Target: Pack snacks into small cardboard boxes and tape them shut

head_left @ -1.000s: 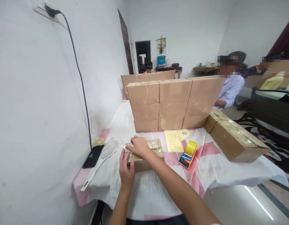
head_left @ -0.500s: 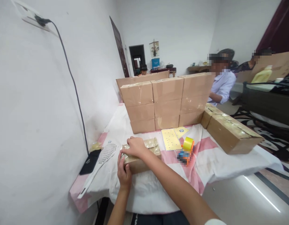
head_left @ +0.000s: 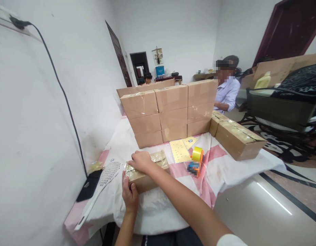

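A small cardboard box [head_left: 150, 182] with shiny clear tape over its top lies on the cloth right in front of me. My left hand [head_left: 129, 194] grips its near left corner, thumb on the front side and fingers along the left end. Across the taped top lies my right hand [head_left: 141, 161], its fingers curled down onto the far left part of the box; the fingertips are partly hidden. To the right of the box, a tape dispenser [head_left: 196, 160] with a yellow roll and orange frame stands on the cloth. Yellow dotted sheets [head_left: 180, 151] lie just behind it.
Stacked cardboard boxes [head_left: 173, 111] form a wall at the back. More taped boxes [head_left: 241, 141] line the right edge. A white perforated fly swatter [head_left: 109, 173] and a black phone [head_left: 89, 185] lie at left by a cable [head_left: 67, 99]. A person [head_left: 228, 92] sits beyond the boxes.
The view has turned to the right, so everything sits further left in the picture. The right hand has barely shifted on the box top; the left hand keeps its hold on the corner.
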